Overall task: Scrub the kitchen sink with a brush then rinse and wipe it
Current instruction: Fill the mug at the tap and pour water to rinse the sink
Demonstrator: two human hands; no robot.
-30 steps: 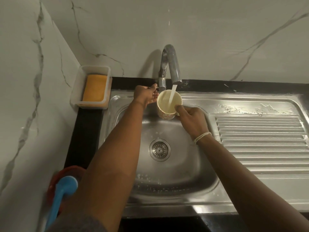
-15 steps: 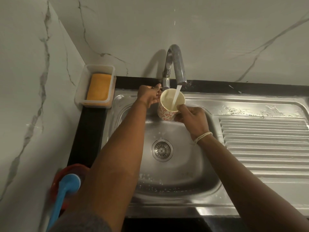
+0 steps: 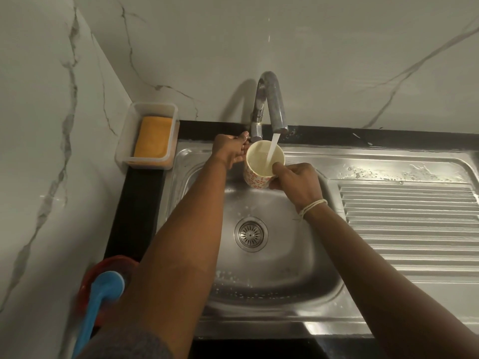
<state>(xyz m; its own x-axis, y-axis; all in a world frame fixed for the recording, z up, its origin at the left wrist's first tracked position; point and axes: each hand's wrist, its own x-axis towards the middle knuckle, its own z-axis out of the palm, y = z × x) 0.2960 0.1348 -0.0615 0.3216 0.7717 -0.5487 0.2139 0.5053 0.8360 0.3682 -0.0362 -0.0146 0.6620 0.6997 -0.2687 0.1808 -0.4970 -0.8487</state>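
The right hand (image 3: 298, 183) grips the cup (image 3: 263, 165) upright under the tap (image 3: 272, 104), over the sink (image 3: 259, 286), while the left hand (image 3: 229, 151) touches the tap's base, grip unclear, the brush (image 3: 103, 288) lying nearest the left elbow.

The scene is dim and warm-toned, lit from above. The tap (image 3: 269, 99) throws a soft shadow on the wall toward 10 o'clock. Glare streaks the sink (image 3: 404, 229) at 3 o'clock and its front rim at 5. Wide-angle bending curves the edges; the brush (image 3: 103, 294) at 7 o'clock is blurred.
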